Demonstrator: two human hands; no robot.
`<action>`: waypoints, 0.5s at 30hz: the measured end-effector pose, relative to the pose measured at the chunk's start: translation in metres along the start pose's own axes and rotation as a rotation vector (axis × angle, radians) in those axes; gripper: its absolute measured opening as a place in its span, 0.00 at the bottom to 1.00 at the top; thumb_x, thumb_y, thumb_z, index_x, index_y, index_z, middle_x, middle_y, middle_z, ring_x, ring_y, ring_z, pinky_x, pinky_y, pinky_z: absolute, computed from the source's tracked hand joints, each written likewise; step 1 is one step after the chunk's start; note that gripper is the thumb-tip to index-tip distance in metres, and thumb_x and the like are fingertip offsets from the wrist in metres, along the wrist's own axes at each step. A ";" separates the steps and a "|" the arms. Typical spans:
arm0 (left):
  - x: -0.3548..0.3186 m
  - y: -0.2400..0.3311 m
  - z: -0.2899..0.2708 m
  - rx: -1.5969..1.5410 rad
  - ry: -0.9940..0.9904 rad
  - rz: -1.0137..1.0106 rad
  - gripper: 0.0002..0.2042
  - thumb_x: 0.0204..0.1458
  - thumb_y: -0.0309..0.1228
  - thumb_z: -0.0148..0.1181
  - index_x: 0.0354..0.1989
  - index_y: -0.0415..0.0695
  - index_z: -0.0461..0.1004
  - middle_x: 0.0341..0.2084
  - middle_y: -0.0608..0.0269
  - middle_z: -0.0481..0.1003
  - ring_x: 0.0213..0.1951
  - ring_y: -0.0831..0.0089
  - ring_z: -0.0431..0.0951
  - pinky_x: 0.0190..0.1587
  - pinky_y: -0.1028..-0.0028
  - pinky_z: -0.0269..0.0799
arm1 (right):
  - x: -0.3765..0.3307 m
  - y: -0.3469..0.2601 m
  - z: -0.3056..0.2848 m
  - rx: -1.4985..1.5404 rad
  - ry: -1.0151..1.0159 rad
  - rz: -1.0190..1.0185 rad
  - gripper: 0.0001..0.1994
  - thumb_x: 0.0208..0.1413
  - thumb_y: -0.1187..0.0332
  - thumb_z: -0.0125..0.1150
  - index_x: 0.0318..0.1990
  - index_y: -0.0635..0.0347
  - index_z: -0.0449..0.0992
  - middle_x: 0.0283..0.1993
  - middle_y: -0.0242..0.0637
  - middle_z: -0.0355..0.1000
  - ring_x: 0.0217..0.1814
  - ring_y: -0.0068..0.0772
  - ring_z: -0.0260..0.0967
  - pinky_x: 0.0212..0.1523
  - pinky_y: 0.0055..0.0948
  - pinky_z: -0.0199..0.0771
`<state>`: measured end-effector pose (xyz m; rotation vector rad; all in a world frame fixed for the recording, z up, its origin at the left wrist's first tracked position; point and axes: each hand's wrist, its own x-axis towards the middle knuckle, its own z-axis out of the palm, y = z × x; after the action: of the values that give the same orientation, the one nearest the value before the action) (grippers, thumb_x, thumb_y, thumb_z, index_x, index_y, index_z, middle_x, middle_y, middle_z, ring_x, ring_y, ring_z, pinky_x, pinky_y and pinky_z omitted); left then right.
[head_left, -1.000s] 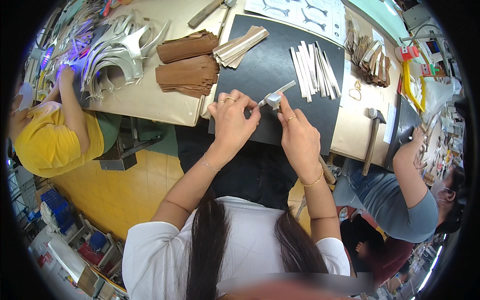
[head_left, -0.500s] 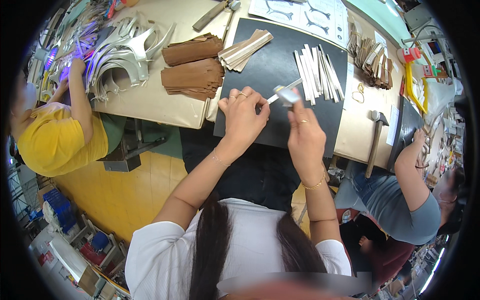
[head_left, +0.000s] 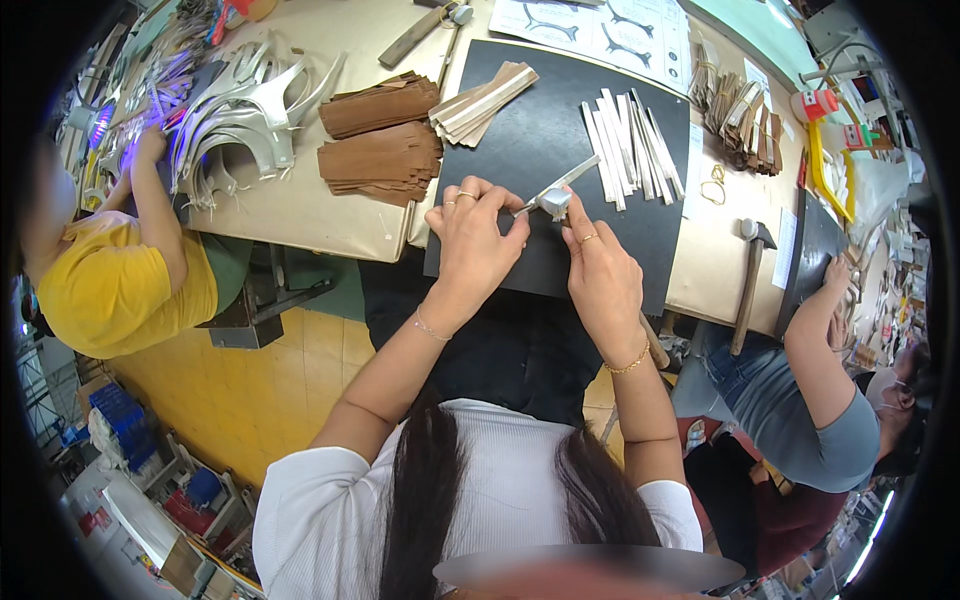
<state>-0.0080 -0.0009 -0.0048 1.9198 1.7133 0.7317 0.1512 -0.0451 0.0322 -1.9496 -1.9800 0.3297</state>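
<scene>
While both hands, left [head_left: 478,240] and right [head_left: 600,275], pinch one pale strip [head_left: 556,192] above the black mat [head_left: 520,150], pressing evenly along it would likely keep it straight.

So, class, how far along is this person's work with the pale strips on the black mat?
Done, it seems: a row of pale strips lies laid out on the black mat. In hand: the left hand and right hand pinch one strip between them. Left: probably the tan strip bundle and the brown stacks, though whether they belong to this step cannot be told.
</scene>
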 end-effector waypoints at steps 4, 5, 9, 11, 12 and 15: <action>0.000 0.003 0.002 0.012 0.006 -0.019 0.07 0.47 0.34 0.71 0.33 0.51 0.81 0.39 0.68 0.72 0.47 0.65 0.69 0.51 0.63 0.54 | 0.000 -0.001 -0.001 0.002 -0.001 0.002 0.23 0.66 0.65 0.56 0.68 0.42 0.69 0.30 0.40 0.69 0.26 0.48 0.74 0.27 0.44 0.76; 0.000 0.003 0.003 0.017 0.011 -0.024 0.07 0.47 0.35 0.71 0.32 0.51 0.80 0.39 0.68 0.72 0.47 0.65 0.69 0.51 0.63 0.54 | -0.001 -0.001 -0.002 -0.002 -0.006 0.005 0.23 0.66 0.65 0.56 0.68 0.43 0.69 0.30 0.40 0.69 0.26 0.48 0.74 0.27 0.44 0.76; 0.001 0.005 0.003 0.018 0.007 -0.025 0.06 0.47 0.35 0.70 0.32 0.51 0.80 0.38 0.68 0.72 0.46 0.65 0.68 0.51 0.62 0.54 | -0.001 -0.003 -0.002 -0.013 -0.009 0.005 0.23 0.66 0.65 0.56 0.68 0.43 0.69 0.30 0.40 0.69 0.25 0.47 0.74 0.27 0.44 0.76; 0.001 0.006 0.003 0.018 0.015 -0.020 0.06 0.47 0.35 0.70 0.31 0.51 0.80 0.38 0.68 0.72 0.46 0.64 0.68 0.50 0.62 0.53 | 0.000 -0.003 -0.002 -0.020 -0.008 0.001 0.23 0.66 0.65 0.56 0.68 0.43 0.69 0.30 0.40 0.69 0.25 0.47 0.74 0.27 0.44 0.76; 0.001 0.006 0.003 0.019 0.012 -0.022 0.06 0.47 0.34 0.70 0.31 0.51 0.80 0.38 0.68 0.72 0.46 0.64 0.68 0.50 0.62 0.53 | 0.001 -0.003 -0.003 -0.028 -0.011 0.001 0.23 0.66 0.65 0.56 0.68 0.43 0.69 0.30 0.40 0.69 0.25 0.47 0.74 0.27 0.44 0.76; 0.001 0.007 0.004 0.023 0.009 -0.020 0.05 0.47 0.34 0.70 0.30 0.50 0.79 0.38 0.68 0.71 0.46 0.64 0.68 0.50 0.61 0.53 | 0.002 -0.003 -0.005 -0.022 -0.009 -0.009 0.23 0.66 0.65 0.56 0.68 0.44 0.69 0.30 0.40 0.69 0.25 0.47 0.74 0.26 0.43 0.75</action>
<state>-0.0004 -0.0002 -0.0035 1.9153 1.7509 0.7172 0.1507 -0.0438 0.0385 -1.9553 -2.0059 0.3167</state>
